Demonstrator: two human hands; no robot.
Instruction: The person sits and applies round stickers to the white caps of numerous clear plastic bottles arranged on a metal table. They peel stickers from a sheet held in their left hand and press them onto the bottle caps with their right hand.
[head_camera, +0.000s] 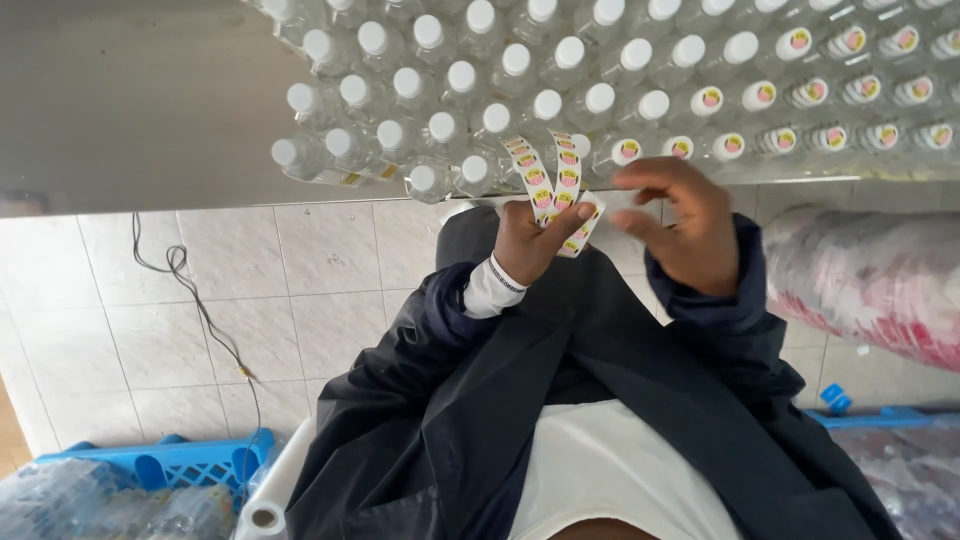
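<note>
My left hand (530, 240) is closed on strips of small round yellow-and-pink stickers (548, 185), which fan upward from my fingers. My right hand (685, 220) hovers just to the right of the strips, fingers curled and apart, holding nothing that I can see. Both hands sit at the near edge of a steel table (130, 100) packed with many clear plastic bottles with white caps (460, 75). The bottles on the right (800, 40) carry round stickers on their caps; those on the left have plain caps.
Under the table is a white tiled floor (300, 290) with a black cable (200, 310). A blue plastic crate (170, 465) lies at the lower left, another crate (880, 415) at the lower right, and a plastic-wrapped bundle (870, 280) on the right.
</note>
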